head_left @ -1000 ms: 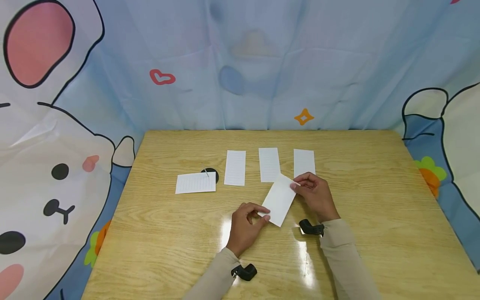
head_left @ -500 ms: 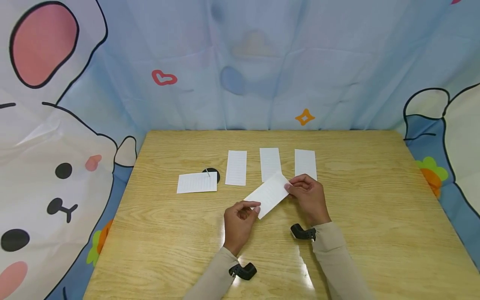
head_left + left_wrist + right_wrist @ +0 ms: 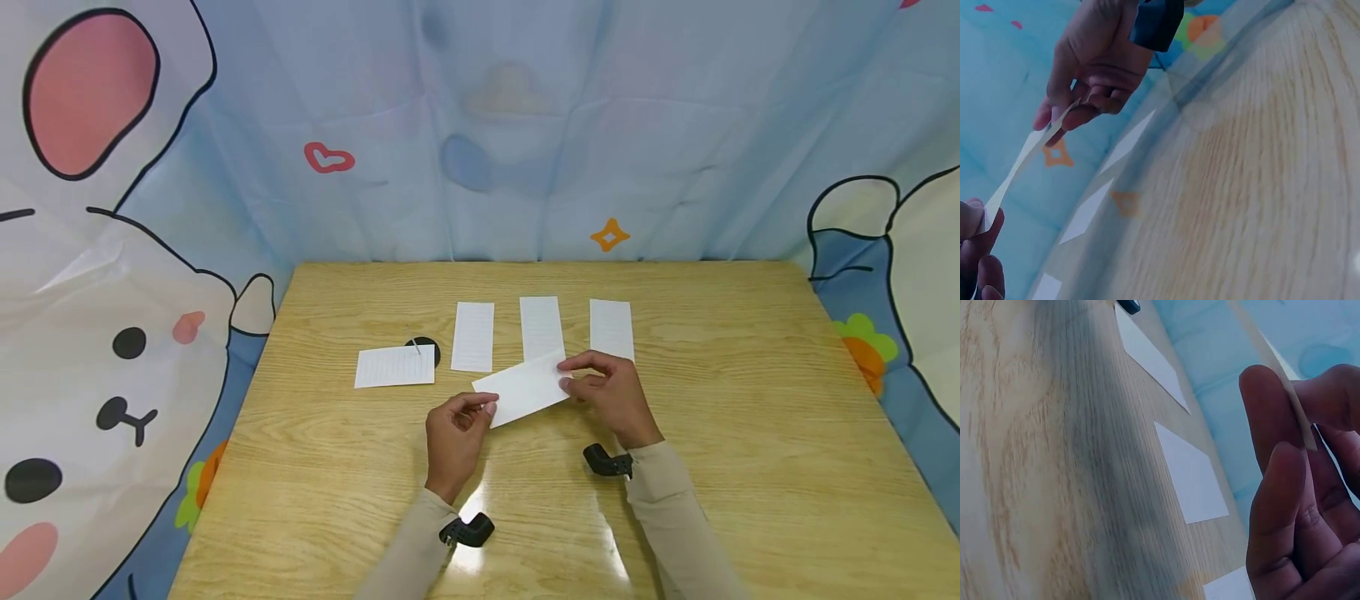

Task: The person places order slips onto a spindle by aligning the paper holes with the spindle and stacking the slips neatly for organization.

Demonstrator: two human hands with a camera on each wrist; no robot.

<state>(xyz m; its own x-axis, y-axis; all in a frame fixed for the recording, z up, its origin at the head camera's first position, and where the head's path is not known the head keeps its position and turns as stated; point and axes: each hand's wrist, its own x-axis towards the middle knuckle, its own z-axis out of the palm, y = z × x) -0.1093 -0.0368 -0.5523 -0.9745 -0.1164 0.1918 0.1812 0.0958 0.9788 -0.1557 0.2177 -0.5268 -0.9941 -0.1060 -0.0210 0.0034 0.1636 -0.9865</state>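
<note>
A white paper card (image 3: 522,390) is stretched between my two hands above the table, tilted slightly up to the right. My left hand (image 3: 455,437) pinches its left end between thumb and fingers. At the opposite end, my right hand (image 3: 611,398) pinches the card near its corner. Seen almost edge-on in the left wrist view, the card (image 3: 1019,162) looks a little bent. Behind it lie three upright lined cards: a left one (image 3: 472,337), a middle one (image 3: 541,325) and a right one (image 3: 611,325). The lower edges of the middle and right ones are hidden.
Farther left on the wooden table (image 3: 315,467), a lined card (image 3: 393,367) lies sideways, partly over a black round object (image 3: 429,350) with a thin pale stick on it. A patterned blue curtain (image 3: 510,167) hangs behind the table's back edge.
The held card has turned from a steep slant to nearly sideways. My left hand has shifted left with its end; my right hand has moved slightly left.
</note>
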